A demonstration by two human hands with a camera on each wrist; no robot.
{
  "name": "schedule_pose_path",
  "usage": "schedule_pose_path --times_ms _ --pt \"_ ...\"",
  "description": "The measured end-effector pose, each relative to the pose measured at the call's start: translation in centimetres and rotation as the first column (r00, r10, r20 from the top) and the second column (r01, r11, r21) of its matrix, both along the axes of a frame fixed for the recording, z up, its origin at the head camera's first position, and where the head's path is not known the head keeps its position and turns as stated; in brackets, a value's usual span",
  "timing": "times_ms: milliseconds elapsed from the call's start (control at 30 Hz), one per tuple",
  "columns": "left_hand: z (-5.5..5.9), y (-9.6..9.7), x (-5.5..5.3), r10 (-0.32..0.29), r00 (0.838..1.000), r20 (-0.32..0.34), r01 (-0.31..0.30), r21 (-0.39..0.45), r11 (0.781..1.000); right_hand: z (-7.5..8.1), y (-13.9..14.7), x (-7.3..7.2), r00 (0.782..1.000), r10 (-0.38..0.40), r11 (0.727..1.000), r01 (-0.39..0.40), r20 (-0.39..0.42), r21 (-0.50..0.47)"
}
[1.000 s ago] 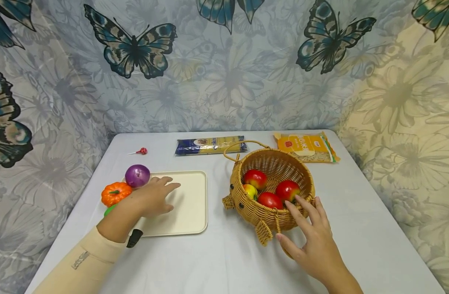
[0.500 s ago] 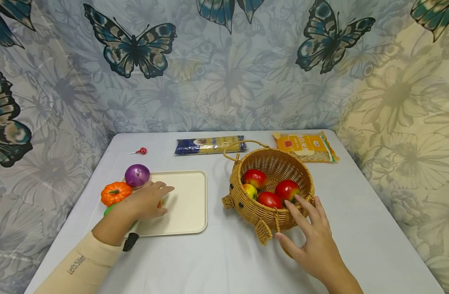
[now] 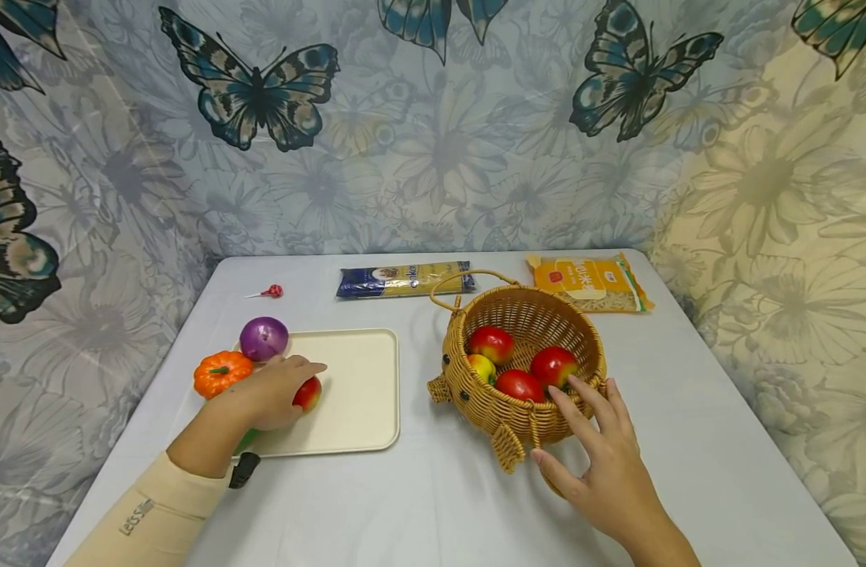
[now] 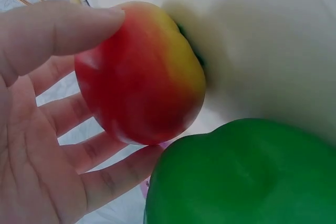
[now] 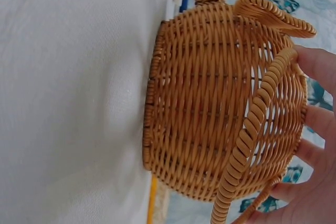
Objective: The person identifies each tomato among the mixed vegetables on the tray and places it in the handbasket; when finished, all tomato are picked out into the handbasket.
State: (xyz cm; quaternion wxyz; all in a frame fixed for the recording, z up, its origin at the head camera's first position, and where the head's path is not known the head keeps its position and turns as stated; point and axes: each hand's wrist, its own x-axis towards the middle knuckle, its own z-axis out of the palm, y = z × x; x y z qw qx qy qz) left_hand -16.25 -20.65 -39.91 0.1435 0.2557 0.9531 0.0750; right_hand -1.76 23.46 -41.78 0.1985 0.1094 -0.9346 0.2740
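My left hand [image 3: 270, 392] is over the left part of a cream tray [image 3: 362, 394], holding a red and yellow apple [image 4: 142, 72]. Its thumb lies against one side of the apple and its fingers curl round the other. Right beside the apple is a green bell pepper [image 4: 236, 177], mostly hidden by the hand in the head view. My right hand [image 3: 606, 465] rests with loosely spread fingers at the near rim of a wicker basket [image 5: 210, 103], its thumb by the hanging handle [image 5: 247, 135]. Several red apples [image 3: 520, 386] and a yellow fruit [image 3: 482, 368] lie in the basket.
A purple onion [image 3: 264, 339] and an orange pumpkin [image 3: 223, 374] are at the tray's left side. Along the back lie a red lollipop [image 3: 272, 291], a blue and yellow pasta packet [image 3: 405, 280] and an orange bag of grain [image 3: 589, 283].
My left hand has shifted left and lower over the tray, closing on the apple, which now shows beside its fingers. The right hand and the basket have stayed in place.
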Motion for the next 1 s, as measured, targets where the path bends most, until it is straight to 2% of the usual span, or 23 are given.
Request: schedule_pose_path --times_ms 367,700,1000 --pt "0.0 0.4 0.0 -0.015 1.0 0.012 0.015 0.008 1.0 0.0 0.0 0.0 1.0 -0.001 1.0 0.001 -0.001 -0.006" --pt "0.0 0.9 -0.3 -0.047 0.997 -0.065 0.049 0.015 0.999 -0.1 0.0 0.0 1.0 0.005 1.0 -0.005 -0.005 -0.009" --pt "1.2 2.0 0.1 -0.083 0.988 -0.132 0.087 0.024 0.996 -0.1 0.0 0.0 1.0 0.005 1.0 -0.005 -0.005 -0.009"
